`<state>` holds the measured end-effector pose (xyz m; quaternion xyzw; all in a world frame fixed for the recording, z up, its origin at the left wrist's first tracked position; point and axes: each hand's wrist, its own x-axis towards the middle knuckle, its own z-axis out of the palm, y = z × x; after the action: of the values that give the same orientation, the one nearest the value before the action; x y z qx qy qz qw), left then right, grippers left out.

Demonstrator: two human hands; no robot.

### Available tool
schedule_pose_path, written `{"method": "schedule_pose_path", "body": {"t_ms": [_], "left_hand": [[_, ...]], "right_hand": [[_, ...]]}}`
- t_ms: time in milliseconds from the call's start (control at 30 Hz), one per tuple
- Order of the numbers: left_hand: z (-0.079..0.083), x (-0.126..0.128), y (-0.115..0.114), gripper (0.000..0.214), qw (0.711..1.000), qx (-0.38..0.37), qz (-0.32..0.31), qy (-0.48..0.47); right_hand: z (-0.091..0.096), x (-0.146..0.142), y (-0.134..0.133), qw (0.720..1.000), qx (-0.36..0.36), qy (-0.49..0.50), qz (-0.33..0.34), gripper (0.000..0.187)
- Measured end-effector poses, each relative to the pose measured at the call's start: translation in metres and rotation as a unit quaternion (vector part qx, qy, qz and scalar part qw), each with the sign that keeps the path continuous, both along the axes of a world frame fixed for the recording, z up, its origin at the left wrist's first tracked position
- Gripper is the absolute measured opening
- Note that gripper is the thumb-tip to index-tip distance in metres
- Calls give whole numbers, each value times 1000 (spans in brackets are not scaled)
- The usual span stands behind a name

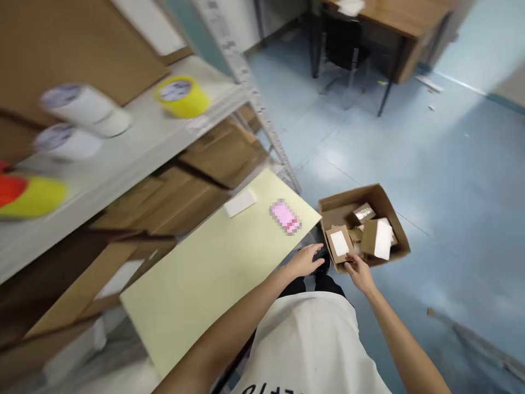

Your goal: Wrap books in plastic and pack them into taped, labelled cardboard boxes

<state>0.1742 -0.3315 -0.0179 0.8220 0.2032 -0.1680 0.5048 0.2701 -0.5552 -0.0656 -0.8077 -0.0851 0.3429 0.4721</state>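
Note:
My left hand hangs just past the edge of the pale yellow table, its fingers apart and nothing in them. On the other side, my right hand is at the near rim of an open cardboard carton, with thumb and fingers apart. Its fingertips are close to a small brown box with a white label; whether they touch it I cannot tell. That box lies at the carton's left side. Several other small boxes, among them a larger brown and white box, lie jumbled inside.
A pink, pixelated object and a white flat piece lie on the table. The shelf rack on the left holds yellow tape and white rolls. A black chair stands by a wooden desk.

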Motion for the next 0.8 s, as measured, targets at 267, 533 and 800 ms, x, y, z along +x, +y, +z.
{"method": "schedule_pose_path", "body": {"t_ms": [267,533,800], "left_hand": [[22,-150,16,55,965,28,259,19],[44,-301,-18,57,871,45,488,-29],[38,-423,-85,55,747,61,661,-44]], "right_hand": [[25,5,106,962,48,-56,262,43],[53,-143,216,847,123,-82,510,40],[63,-323,232,649,186,-91,732,35]]}}
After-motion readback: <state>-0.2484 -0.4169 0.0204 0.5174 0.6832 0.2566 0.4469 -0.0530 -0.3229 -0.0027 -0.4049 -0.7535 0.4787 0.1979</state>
